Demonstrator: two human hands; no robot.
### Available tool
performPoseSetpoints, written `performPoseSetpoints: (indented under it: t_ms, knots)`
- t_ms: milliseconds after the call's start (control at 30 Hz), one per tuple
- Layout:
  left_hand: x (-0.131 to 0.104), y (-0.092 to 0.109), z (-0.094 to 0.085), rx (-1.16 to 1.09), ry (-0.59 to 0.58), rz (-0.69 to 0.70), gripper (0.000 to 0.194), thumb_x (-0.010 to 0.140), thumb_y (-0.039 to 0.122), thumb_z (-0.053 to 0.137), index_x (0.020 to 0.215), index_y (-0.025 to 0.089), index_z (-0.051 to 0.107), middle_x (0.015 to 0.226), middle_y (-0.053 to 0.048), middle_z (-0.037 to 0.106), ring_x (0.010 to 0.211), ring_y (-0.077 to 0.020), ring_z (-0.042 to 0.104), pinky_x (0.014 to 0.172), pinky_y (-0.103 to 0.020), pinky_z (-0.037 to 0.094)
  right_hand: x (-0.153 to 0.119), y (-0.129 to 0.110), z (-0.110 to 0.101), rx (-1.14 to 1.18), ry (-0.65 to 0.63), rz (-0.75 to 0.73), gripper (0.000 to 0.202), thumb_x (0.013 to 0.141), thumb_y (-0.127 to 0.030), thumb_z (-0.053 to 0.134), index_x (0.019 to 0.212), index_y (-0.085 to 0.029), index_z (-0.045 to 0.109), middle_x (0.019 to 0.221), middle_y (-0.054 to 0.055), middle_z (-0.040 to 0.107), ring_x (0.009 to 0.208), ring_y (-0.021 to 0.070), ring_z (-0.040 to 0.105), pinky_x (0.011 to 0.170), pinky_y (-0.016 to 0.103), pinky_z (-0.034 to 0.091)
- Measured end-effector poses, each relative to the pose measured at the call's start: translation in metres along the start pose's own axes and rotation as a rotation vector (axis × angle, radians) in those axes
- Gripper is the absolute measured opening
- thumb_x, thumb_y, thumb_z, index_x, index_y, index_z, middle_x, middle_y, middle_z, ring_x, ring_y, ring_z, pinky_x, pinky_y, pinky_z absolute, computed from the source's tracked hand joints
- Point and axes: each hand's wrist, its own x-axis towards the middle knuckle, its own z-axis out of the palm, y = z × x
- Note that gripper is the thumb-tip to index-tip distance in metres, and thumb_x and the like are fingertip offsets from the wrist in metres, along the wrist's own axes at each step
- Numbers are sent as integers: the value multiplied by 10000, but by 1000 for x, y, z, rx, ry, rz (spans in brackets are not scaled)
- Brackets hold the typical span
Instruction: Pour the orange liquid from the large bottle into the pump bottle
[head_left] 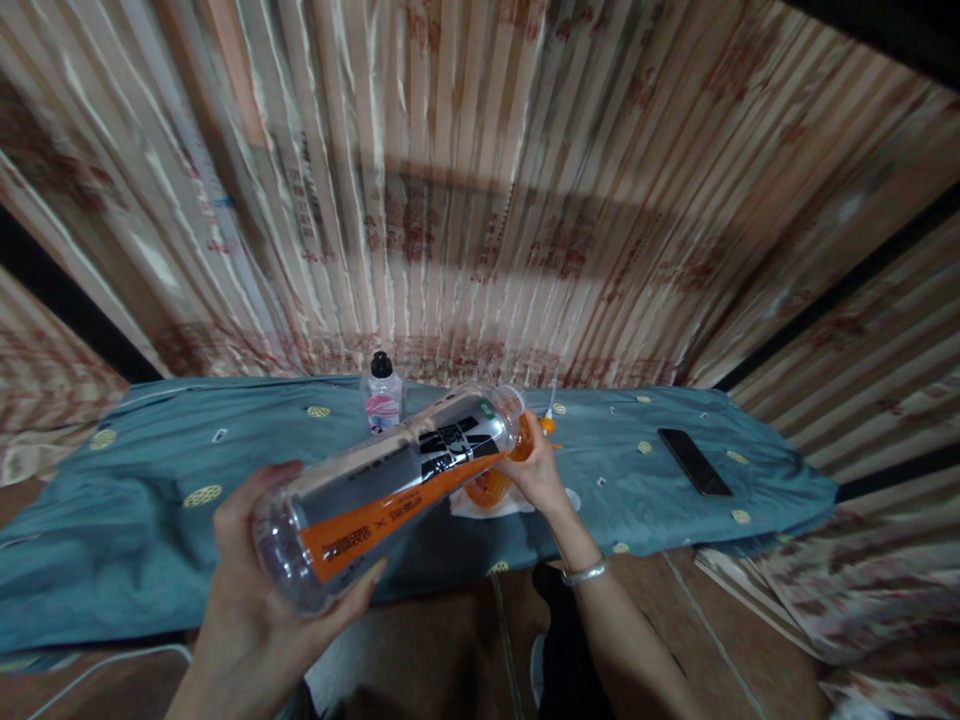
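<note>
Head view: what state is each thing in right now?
Large clear bottle: tilted, gripped by the left hand.
Orange bottle: partly hidden, held by the right hand.
Orange pump: off the bottle.
Black-capped bottle: upright, cap on.
Phone: lying flat, screen dark.

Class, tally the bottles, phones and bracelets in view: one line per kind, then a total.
Bottles: 3 (tilted clear bottle, black-capped bottle, orange bottle)
Phones: 1 (dark phone)
Bracelets: 1 (silver bracelet)
Total: 5
</note>
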Motion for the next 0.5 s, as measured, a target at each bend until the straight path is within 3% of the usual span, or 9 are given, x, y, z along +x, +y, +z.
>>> performPoseSetpoints:
  t_ms: [100, 233, 500]
  knots:
    - [-1, -2, -1, -22, -105, 39, 973, 653, 334, 887, 1469, 380, 359, 1300, -28, 596, 985, -217, 765, 798, -375, 691, 0, 0, 1, 13, -2, 3, 850, 595, -445, 953, 1340, -224, 607, 1230, 87, 763, 1152, 311, 724, 1055, 436, 562]
    - [-2, 0, 3, 7, 18, 95, 919, 689, 489, 856, 1475, 361, 398, 1243, -45, 599, 947, -226, 747, 781, -393, 688, 0, -1, 1, 11, -2, 3, 899, 586, -464, 958, 1376, -228, 601, 1251, 89, 763, 1171, 315, 722, 1060, 435, 563]
    - [-1, -4, 8, -7, -4, 84, 875, 704, 547, 854, 1428, 318, 420, 1149, -34, 614, 887, -222, 741, 735, -362, 679, 0, 5, 0, -14, 27, -12, 892, 572, -435, 952, 1378, -251, 619, 1256, 79, 764, 1181, 325, 718, 1062, 451, 567]
